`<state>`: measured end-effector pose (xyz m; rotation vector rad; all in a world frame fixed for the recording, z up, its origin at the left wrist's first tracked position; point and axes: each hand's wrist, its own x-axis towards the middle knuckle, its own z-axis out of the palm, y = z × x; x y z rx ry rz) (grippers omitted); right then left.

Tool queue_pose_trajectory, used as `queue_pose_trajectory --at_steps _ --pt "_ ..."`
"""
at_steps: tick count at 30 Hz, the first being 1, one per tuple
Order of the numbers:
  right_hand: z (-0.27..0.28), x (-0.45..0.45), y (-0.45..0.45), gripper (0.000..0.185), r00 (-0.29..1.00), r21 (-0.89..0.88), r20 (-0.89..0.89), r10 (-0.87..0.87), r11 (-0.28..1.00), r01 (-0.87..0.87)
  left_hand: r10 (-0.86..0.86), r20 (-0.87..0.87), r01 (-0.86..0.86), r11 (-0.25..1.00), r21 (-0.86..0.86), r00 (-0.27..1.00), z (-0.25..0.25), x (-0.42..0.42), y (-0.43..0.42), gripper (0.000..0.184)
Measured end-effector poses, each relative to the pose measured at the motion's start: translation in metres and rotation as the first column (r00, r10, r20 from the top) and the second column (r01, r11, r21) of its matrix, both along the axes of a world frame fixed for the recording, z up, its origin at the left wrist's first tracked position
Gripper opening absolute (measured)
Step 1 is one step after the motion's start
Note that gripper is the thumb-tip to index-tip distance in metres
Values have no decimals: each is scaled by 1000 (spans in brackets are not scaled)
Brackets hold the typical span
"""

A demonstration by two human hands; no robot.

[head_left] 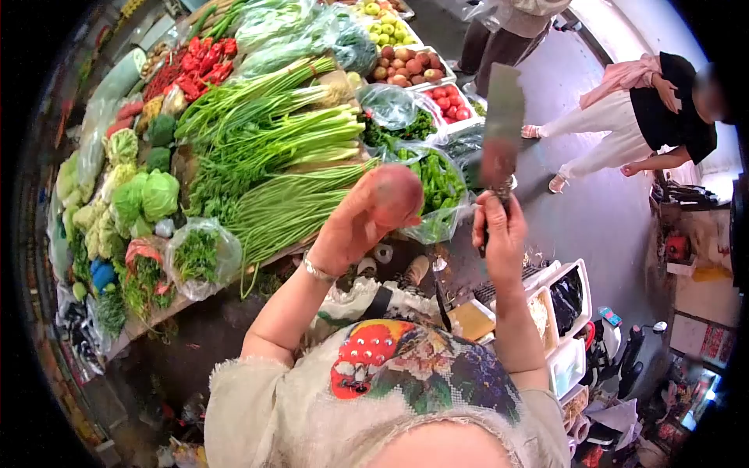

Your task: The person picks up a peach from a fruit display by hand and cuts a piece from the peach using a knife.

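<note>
While the left hand (353, 218), mid-frame, cups round reddish produce (398, 193) in curled fingers, the right hand (502, 228) grips a cleaver (503, 117).

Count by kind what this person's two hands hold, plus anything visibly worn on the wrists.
Round reddish item, in the left hand: 1
Broad-bladed knife, in the right hand: 1
Bracelet, on the left wrist: 1
Total: 3

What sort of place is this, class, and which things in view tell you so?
Most likely a vegetable stall or produce market: bunched greens and red peppers are laid out in heaps, with red tomatoes nearby.
</note>
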<state>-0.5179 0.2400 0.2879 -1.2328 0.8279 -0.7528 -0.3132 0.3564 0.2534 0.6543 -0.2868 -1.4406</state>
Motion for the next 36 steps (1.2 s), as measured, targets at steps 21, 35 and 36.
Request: queue_pose_trajectory --at_steps 21,35,36 --pt "30 16 107 22 989 -74 40 144 987 -141 -9 3 9 973 -232 1000 32 20 41 91" --pt "23 19 121 26 976 -111 56 213 972 -205 -58 -6 56 980 -192 998 41 10 42 96" --pt "25 19 121 26 977 -111 35 209 973 -204 -65 -8 62 979 -192 998 40 10 41 97"
